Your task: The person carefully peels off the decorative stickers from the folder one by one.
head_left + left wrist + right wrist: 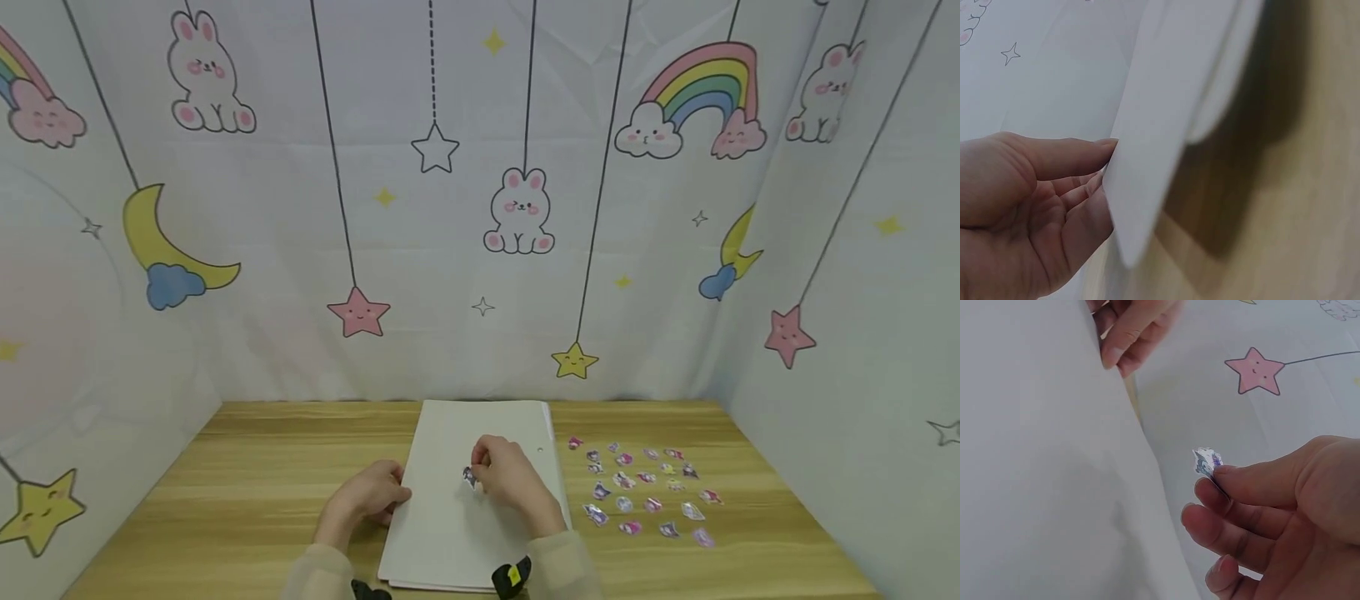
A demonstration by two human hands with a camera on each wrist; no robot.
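Note:
A stack of large white boards or sheets point(442, 533) lies upright on the wooden table in front of me; its exact kind I cannot tell. My left hand point(369, 493) grips its left edge, thumb on the upper face and fingers beneath, as the left wrist view shows at the sheet edge point(1141, 169). Over the middle of the sheet, my right hand point(512, 479) pinches a small shiny cartoon sticker point(1207, 461) between thumb and index finger. The sticker is held up, apart from the white surface in the right wrist view. Its lower part is hidden by the fingertips.
Several small cartoon stickers point(624, 480) in pink, purple and white lie scattered on the wooden table point(300, 450), right of the sheets. A white curtain point(442, 350) printed with rabbits, stars and rainbows hangs behind the table and along both sides.

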